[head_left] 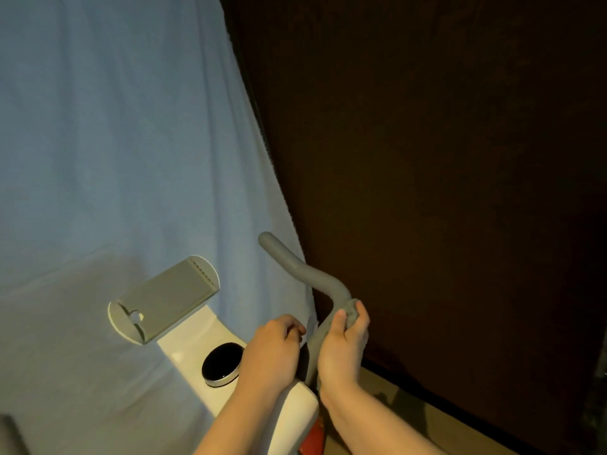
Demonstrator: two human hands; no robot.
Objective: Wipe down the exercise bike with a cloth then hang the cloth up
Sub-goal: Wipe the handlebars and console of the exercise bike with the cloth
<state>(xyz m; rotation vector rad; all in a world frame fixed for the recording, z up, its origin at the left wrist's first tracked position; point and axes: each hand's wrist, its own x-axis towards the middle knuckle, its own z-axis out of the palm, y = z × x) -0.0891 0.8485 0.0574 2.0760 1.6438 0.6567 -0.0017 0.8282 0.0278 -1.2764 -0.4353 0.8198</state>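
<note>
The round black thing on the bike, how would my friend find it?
Start at the white bike frame in front of the blue sheet. Below the grey tilted holder, beside the left hand, sits a round dial. It is the only glossy black circle, ringed in white.

The floor (437,412), a tan surface, is visible at lower right below a dark wall (443,159). The exercise bike (197,343) stands over it; the contact point is out of view.
</note>
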